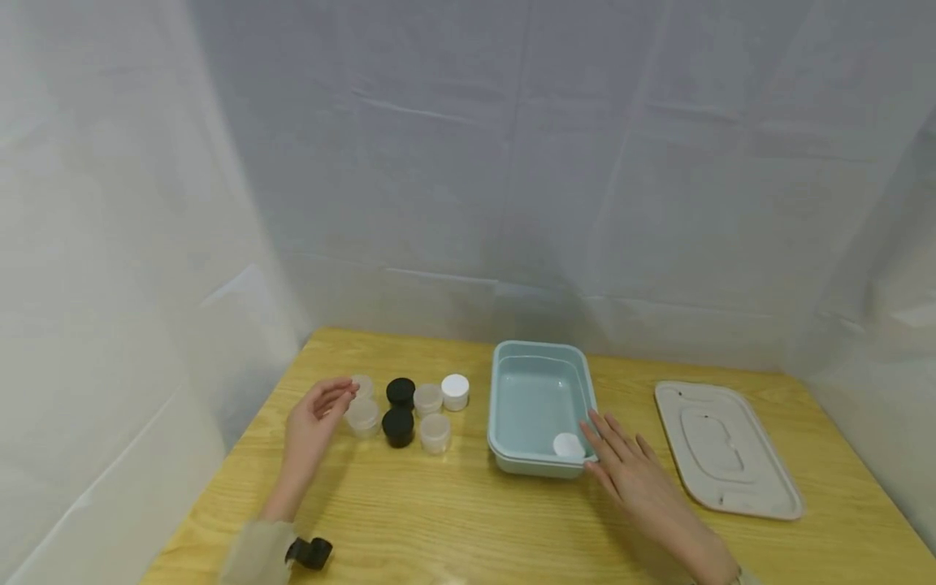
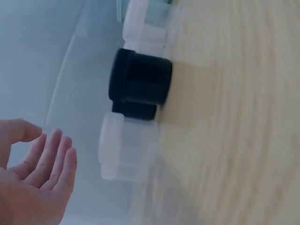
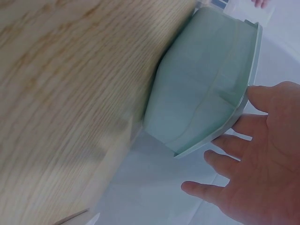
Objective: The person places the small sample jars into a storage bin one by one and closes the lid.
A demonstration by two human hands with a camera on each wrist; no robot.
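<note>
Jars [image 1: 398, 410] — four frosted, two black, one white — beside relaxed, empty left hand [image 1: 314, 422]; flat right hand [image 1: 629, 471] touches bin [image 1: 537, 467].

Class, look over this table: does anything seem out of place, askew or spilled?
Only one thing stands out: a single white-lidded jar sits inside the teal bin, apart from the other jars grouped beside it. The bin's beige lid lies off, flat on the table. Nothing spilled.
</note>
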